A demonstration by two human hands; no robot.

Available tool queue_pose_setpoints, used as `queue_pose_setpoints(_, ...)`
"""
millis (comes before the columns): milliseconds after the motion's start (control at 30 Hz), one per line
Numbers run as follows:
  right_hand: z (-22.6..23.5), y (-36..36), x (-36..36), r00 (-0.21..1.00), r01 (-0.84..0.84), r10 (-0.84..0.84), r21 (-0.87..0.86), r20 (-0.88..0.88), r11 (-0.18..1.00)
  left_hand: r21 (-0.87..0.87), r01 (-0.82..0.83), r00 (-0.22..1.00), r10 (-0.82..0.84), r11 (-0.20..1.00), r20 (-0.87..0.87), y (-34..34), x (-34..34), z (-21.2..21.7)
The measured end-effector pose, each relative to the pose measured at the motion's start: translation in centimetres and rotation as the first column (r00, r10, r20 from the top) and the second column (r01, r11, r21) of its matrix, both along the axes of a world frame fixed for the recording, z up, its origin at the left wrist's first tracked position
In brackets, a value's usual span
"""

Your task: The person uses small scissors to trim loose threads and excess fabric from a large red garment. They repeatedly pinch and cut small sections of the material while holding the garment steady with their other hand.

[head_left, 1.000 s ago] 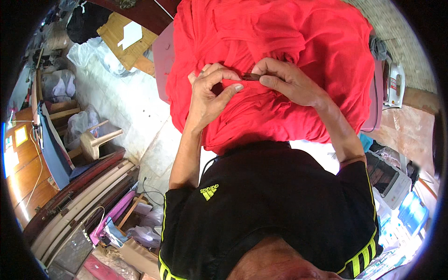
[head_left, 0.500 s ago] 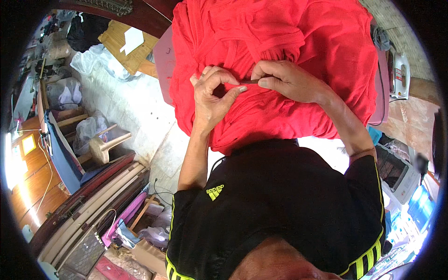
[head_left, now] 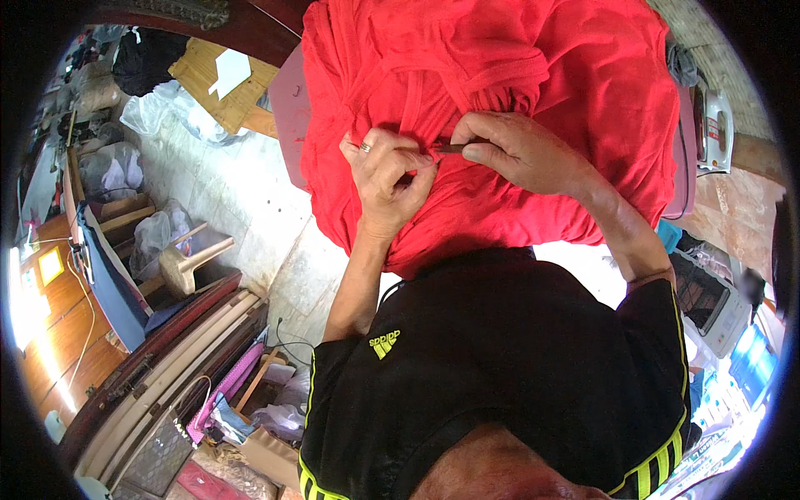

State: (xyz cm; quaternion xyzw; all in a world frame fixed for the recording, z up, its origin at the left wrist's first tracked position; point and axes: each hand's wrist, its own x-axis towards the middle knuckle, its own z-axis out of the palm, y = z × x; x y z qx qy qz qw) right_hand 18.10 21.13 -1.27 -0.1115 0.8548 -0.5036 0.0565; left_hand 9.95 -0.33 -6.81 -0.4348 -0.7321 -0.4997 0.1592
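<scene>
A large bunched red cloth (head_left: 583, 100) spreads in front of me and reaches up to my body. My left hand (head_left: 385, 179), a ring on one finger, is closed in a pinch on a fold of this cloth. My right hand (head_left: 525, 154) is closed around a thin, dark, narrow tool (head_left: 451, 148); its exact kind is too small to make out. The tool points left, its tip right by the fingertips of my left hand. Fingers partly hide the bit of cloth between the hands.
Under the cloth shows a mauve surface (head_left: 290, 117). A white clothes iron (head_left: 717, 132) stands at its right. To the left are a wooden board (head_left: 212, 79) with a white paper piece, plastic bags (head_left: 171, 108) and a wooden stool-like piece (head_left: 187, 262). A white appliance (head_left: 717, 308) sits lower right.
My left hand has curled its fingers inward and rolled over, its thumb and fingers now closer together on the cloth. The right hand with the tool has shifted only slightly.
</scene>
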Motion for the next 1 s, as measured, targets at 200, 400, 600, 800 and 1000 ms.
queue_pose_setpoints(200, 0.6, 0.3, 0.4, 0.997, 0.035, -0.032, -0.035, 0.068, 0.999, 0.012, -0.008, 0.995, 0.009, 1.0, -0.095, -0.1, 0.1, -0.6)
queue_pose_setpoints(400, 0.7, 0.3, 1.2, 0.996, 0.06, -0.058, -0.025, 0.062, 0.998, 0.018, -0.004, 0.993, 0.006, 1.0, -0.116, -0.1, 0.2, -0.9)
queue_pose_setpoints(600, -0.2, -0.6, 1.0, 0.997, 0.073, -0.075, -0.062, -0.024, 0.995, 0.016, 0.002, 0.992, 0.0, 1.0, -0.125, 0.0, 0.3, -0.9)
queue_pose_setpoints(800, -0.4, -0.4, 1.2, 0.996, 0.091, -0.092, -0.082, -0.006, 0.992, 0.032, 0.001, 0.994, 0.003, 0.999, -0.107, -0.1, 0.3, -1.1)
queue_pose_setpoints(1000, -0.4, -0.2, 1.2, 0.999, 0.044, -0.046, -0.084, -0.019, 0.995, 0.051, 0.009, 0.998, -0.006, 0.999, -0.058, -0.2, 0.4, -1.2)
